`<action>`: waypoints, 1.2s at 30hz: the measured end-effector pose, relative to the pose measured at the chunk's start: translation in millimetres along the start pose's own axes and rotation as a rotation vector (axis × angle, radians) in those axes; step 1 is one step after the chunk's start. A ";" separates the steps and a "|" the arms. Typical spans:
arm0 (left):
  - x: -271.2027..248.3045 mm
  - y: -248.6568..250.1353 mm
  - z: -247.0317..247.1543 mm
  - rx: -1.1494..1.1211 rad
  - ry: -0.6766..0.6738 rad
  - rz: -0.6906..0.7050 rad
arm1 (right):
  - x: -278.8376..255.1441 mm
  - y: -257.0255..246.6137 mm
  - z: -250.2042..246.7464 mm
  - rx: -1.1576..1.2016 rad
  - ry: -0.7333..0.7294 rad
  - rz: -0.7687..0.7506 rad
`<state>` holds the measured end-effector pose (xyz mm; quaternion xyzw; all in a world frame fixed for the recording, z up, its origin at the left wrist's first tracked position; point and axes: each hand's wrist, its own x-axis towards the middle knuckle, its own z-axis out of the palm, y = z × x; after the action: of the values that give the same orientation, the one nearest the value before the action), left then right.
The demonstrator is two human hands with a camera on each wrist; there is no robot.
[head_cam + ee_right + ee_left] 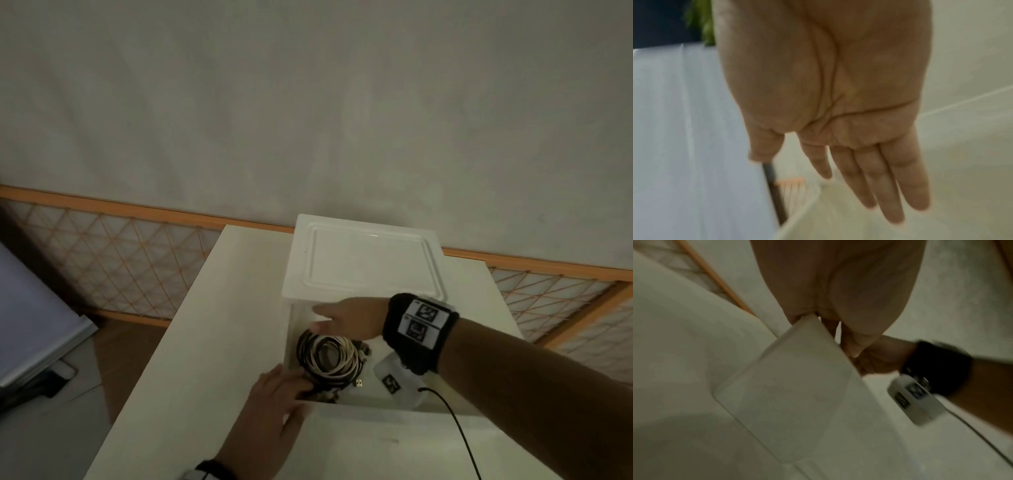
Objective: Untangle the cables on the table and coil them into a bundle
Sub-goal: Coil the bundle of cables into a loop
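A coil of black and beige cables (329, 359) lies inside the pulled-out white drawer (376, 411) of a white box (363, 260) on the table (191, 342). A white USB plug (358, 383) sticks out at the coil's near side. My left hand (284, 383) grips the drawer's left front corner, thumb outside and fingers curled over the wall beside the black cable. The left wrist view shows that corner (797, 369) pinched in the left hand (824, 324). My right hand (329, 318) hovers just above the coil's far side. In the right wrist view the right hand (859, 186) holds nothing, its fingers straight.
The box fills the table's far middle. A thin black cord (455, 421) runs from the white wrist camera (394, 377) toward me across the drawer's front. An orange lattice fence (120, 260) lines the wall behind, and a pale flat object (30, 325) lies on the floor at left.
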<state>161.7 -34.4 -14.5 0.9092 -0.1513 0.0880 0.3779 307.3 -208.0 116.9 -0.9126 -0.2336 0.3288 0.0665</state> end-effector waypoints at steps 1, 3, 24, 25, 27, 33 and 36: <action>-3.5 2.2 -5.4 -0.149 0.035 -0.089 | -16.0 6.3 -8.3 0.183 -0.001 0.027; -14.4 5.7 -15.4 -0.362 0.142 -0.309 | -49.9 26.8 -9.7 0.647 0.047 0.099; 6.7 52.9 -8.8 -1.129 0.047 -0.940 | -119.2 80.7 138.5 2.393 0.549 0.232; 10.8 53.5 -9.3 -1.227 0.085 -0.942 | -117.5 82.7 140.6 2.456 0.617 0.214; 15.0 57.1 -8.8 -1.388 0.175 -0.936 | -113.9 88.9 143.5 2.506 0.723 0.215; 29.9 47.6 10.2 -1.392 0.252 -0.916 | -99.9 104.0 132.1 2.548 0.688 0.196; 43.2 40.3 15.8 -1.273 0.240 -0.911 | -88.8 107.0 132.2 2.482 0.706 0.225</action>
<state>189.2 -81.7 12.9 0.4750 0.2562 -0.0815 0.8379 204.9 -348.4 35.6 -0.2928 0.3335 0.0712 0.8933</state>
